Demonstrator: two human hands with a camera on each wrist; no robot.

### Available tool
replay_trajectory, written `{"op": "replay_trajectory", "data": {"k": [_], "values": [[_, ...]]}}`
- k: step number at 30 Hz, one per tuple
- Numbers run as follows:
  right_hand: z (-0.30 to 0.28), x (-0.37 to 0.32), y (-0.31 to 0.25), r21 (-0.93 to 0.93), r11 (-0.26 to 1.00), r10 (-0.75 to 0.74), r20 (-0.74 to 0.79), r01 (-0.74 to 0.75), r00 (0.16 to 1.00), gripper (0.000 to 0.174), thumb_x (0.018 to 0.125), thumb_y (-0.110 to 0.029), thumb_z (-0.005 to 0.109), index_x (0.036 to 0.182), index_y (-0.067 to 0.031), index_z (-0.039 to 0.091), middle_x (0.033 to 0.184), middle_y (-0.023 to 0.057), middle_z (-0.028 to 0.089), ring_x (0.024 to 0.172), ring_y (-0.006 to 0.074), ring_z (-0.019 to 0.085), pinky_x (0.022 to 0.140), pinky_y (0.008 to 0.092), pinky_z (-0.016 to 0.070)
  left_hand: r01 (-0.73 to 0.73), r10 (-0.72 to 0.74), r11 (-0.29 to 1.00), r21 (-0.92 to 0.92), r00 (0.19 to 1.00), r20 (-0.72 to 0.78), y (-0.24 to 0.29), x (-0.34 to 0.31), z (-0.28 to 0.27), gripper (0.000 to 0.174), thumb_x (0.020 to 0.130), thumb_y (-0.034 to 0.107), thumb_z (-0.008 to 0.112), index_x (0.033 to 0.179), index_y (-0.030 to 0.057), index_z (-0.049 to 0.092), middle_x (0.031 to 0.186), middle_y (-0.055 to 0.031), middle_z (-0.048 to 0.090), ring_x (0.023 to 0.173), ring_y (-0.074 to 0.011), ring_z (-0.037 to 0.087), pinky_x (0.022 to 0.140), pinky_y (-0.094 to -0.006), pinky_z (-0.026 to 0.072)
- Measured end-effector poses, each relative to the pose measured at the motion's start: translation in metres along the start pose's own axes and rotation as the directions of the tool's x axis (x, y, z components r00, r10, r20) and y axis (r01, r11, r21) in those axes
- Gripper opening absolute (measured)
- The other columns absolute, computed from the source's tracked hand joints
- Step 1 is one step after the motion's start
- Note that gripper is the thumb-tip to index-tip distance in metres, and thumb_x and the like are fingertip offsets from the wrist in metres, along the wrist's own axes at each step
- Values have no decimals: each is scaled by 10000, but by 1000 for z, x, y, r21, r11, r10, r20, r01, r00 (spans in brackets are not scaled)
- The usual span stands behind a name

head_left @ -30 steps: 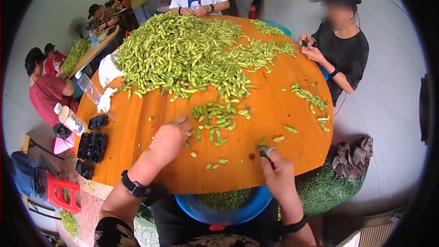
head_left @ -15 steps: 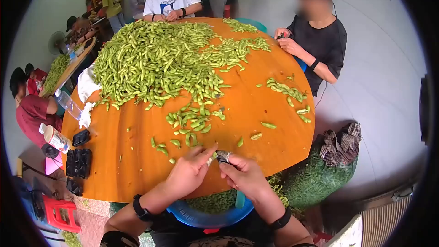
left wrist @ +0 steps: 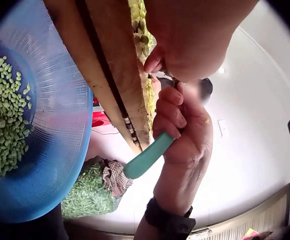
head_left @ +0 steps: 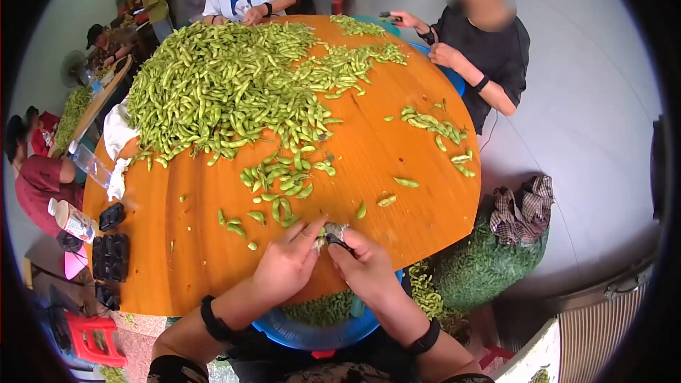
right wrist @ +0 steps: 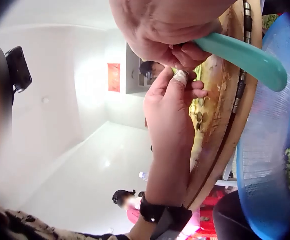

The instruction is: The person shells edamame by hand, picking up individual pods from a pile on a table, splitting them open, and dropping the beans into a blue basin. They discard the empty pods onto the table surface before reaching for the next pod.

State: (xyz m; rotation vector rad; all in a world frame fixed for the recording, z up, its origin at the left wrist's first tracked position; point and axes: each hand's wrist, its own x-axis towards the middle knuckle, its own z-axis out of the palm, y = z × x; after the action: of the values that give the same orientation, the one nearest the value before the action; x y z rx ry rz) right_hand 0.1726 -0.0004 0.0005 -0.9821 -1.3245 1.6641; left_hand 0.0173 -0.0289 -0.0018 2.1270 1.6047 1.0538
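Observation:
Over the near table edge, the two hands meet at their fingertips. The left hand [head_left: 287, 262] pinches a green pod [head_left: 320, 232], with something whitish on its thumb [right wrist: 181, 76]. The right hand [head_left: 365, 266] curls round a tool whose teal handle [left wrist: 147, 159] sticks out below the fist; its dark and grey working end [head_left: 336, 232] is against the pod. How tool and pod touch is hidden by the fingers. Loose pods [head_left: 284, 209] lie beyond the hands, and a large heap of pods [head_left: 213, 85] covers the far left of the table [head_left: 383, 128].
Below the table edge sits a blue basin [head_left: 273, 333] with green beans [left wrist: 2, 115]. A netted sack of green pods [head_left: 489, 262] with a checked cloth [head_left: 521, 216] is at right. Black trays [head_left: 110, 257] and bottles [head_left: 72, 220] line the left edge. Other people sit around.
The hands, apart a second ago, have come together, the right moving left to meet the left. The head view has shifted right. The person in black at right has spread their hands apart.

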Motion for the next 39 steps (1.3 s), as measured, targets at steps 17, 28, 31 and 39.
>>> {"op": "replay_trajectory", "data": {"k": [17, 28, 31, 39], "values": [[-4, 18, -16, 275, 904, 300, 135, -327, 944, 110, 925, -111, 556, 987, -85, 643, 666, -43, 505, 428, 26, 354, 384, 198, 258, 384, -358, 568, -728, 912, 202, -21, 7, -4, 377, 941, -2, 329, 1235, 34, 563, 889, -24, 604, 661, -71, 546, 564, -209, 454], [13, 9, -32, -196, 981, 13, 31, -6, 999, 127, 922, -32, 535, 983, -55, 643, 714, -38, 571, 614, 10, 484, 515, 180, 372, 253, -238, 540, -803, 961, 143, -24, 9, -3, 224, 981, 116, 493, 1192, 42, 511, 943, -43, 614, 724, -96, 604, 597, -235, 500], [16, 9, -22, -71, 997, 35, 2, -35, 999, 123, 921, -36, 534, 970, -58, 645, 706, -44, 553, 606, 11, 458, 513, 181, 360, 271, -272, 486, -831, 950, 150, -28, 7, -4, 194, 977, 86, 466, 1157, 48, 528, 933, -38, 612, 676, -93, 580, 568, -230, 480], [17, 4, -23, 105, 993, 78, -159, -61, 984, 121, 930, -92, 574, 1037, -65, 624, 694, -31, 536, 468, 13, 394, 406, 173, 273, 305, -416, 366, -879, 899, 138, -19, 13, -13, 267, 947, -21, 377, 1087, 28, 599, 946, -67, 575, 652, -104, 564, 562, -229, 470]]}}
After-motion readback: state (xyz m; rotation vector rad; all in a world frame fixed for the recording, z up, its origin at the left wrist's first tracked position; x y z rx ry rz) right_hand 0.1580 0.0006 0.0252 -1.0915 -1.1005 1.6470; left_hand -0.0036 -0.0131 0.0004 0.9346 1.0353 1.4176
